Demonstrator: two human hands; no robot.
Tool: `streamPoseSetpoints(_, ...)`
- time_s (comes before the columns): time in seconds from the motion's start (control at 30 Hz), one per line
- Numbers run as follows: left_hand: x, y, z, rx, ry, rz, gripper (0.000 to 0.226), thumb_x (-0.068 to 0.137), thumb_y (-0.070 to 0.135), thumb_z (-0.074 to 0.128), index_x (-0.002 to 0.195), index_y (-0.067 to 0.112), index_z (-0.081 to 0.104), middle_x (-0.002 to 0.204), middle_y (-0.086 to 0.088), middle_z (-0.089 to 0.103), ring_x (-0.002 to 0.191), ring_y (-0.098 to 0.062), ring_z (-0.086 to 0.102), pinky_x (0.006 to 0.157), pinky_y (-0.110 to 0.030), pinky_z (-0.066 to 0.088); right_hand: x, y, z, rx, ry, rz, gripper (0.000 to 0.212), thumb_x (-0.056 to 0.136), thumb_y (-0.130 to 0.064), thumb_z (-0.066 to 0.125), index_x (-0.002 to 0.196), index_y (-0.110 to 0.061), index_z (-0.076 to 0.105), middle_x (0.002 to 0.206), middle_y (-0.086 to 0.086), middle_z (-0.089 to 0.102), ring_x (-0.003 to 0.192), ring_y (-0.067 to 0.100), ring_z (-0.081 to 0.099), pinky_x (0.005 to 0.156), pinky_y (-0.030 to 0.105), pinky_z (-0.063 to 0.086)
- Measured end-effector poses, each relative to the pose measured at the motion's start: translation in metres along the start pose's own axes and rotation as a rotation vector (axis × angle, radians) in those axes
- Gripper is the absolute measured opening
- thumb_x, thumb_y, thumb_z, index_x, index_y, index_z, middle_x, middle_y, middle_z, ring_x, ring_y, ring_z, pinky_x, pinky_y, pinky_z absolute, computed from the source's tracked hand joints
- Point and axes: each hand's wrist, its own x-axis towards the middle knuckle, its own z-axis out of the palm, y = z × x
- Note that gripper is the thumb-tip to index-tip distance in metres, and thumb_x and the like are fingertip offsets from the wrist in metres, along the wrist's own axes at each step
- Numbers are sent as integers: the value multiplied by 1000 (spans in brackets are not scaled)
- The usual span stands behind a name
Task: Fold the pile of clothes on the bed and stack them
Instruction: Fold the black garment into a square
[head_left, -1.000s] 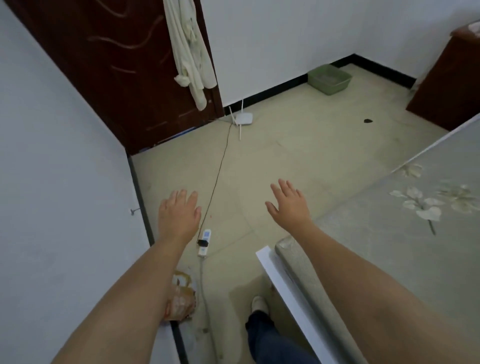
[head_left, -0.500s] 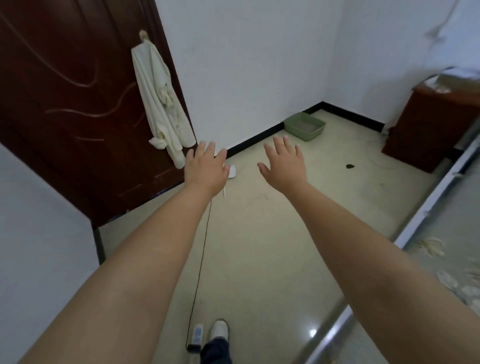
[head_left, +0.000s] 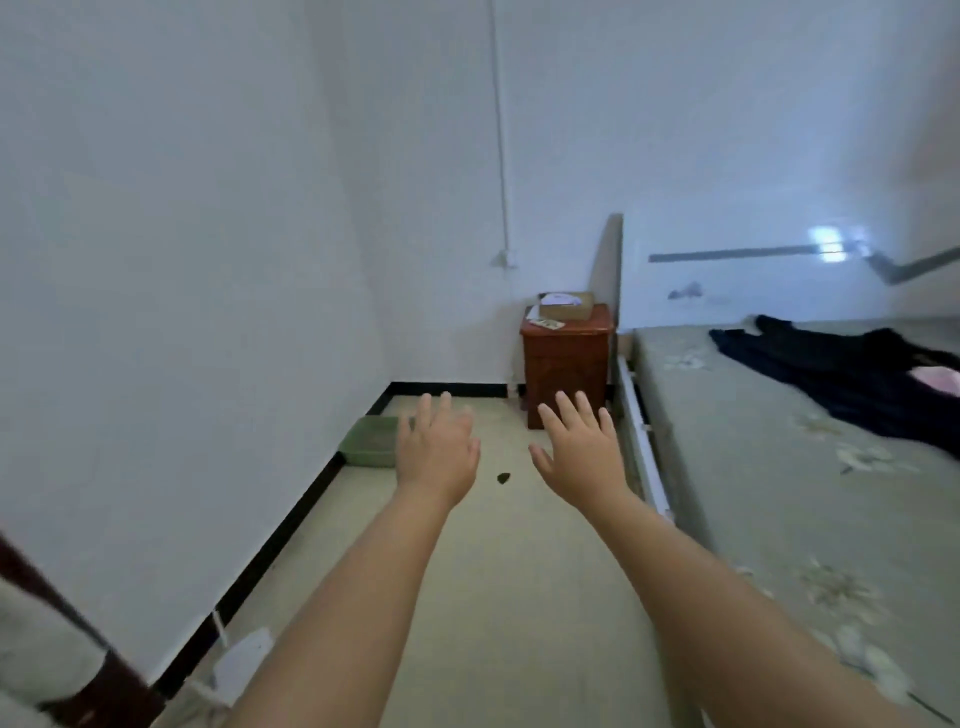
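Both the left hand (head_left: 439, 457) and right hand (head_left: 582, 454) were spread, holding nothing, over the floor. The dark clothes (head_left: 852, 379) lay far right on the bed (head_left: 753, 493); reaching from here risked dragging them off.

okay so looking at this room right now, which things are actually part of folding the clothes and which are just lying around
Part of the job:
dark clothes, spread out unfolded
pink garment lying by them
bed they lie on
left hand and right hand, both held out and holding nothing

Just lying about:
wooden nightstand carrying a cardboard box
green tray on the floor
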Motion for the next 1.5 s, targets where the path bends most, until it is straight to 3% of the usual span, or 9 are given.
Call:
streamPoseSetpoints(0.13,65,39,25,-108,70,120,49,95,31,43,141,16,35,150,-11,28,139,-29,23,110,-44,24,25,61,-1,-100,53,121,58,93,-35,47,144,-13,29,153,15,18,141,34,15,113,50,12)
streamPoseSetpoints(0.23,114,67,44,-149,134,222,39,71,21,74,107,7,68,114,-20,63,106,-39,60,80,-52,51,51,114,7,-155,-33,251,57,97,-39,32,148,-20,14,156,8,5,144,26,2,115,42,5)
streamPoseSetpoints(0.4,218,107,79,-86,89,250,46,98,34,30,141,19,31,151,-7,24,140,-26,18,109,-39,22,115,204,20,-213,1,360,56,98,-38,33,147,-18,16,155,11,9,143,28,6,114,42,7)
streamPoseSetpoints(0.6,359,181,89,-38,103,295,49,99,37,28,145,20,25,154,-6,18,142,-25,12,112,-40,16,206,322,21,-275,32,495,56,98,-37,35,146,-14,21,154,13,12,143,30,7,115,44,8)
streamPoseSetpoints(0.73,436,235,114,-98,61,351,50,99,38,26,146,22,21,155,-4,14,143,-23,8,114,-39,11,259,386,44,-269,71,552,49,68,-37,59,104,-4,69,111,24,64,103,43,61,80,55,50)
streamPoseSetpoints(0.8,471,258,130,-139,34,380,49,99,37,26,146,21,22,155,-3,15,143,-22,8,114,-37,11,284,414,62,-243,12,599,49,61,-39,59,96,-7,72,102,20,69,94,40,66,71,52,53)
streamPoseSetpoints(0.9,535,292,159,-178,20,439,48,99,35,27,145,20,24,154,-4,19,142,-22,12,113,-36,14,328,444,84,-251,-23,635,53,90,-38,47,134,-9,46,142,20,39,132,38,36,105,50,31)
streamPoseSetpoints(1.0,612,322,191,-190,6,500,48,99,34,28,144,18,26,153,-5,22,142,-23,13,113,-37,15,383,489,110,-264,-28,660,56,98,-41,30,147,-17,17,156,9,9,144,27,5,115,40,8)
streamPoseSetpoints(1.5,920,547,334,-160,-118,980,46,98,34,28,141,17,29,153,-7,20,140,-25,17,113,-37,18,546,719,209,-159,-74,1248,53,98,-39,32,145,-16,23,154,6,16,143,22,9,115,38,12)
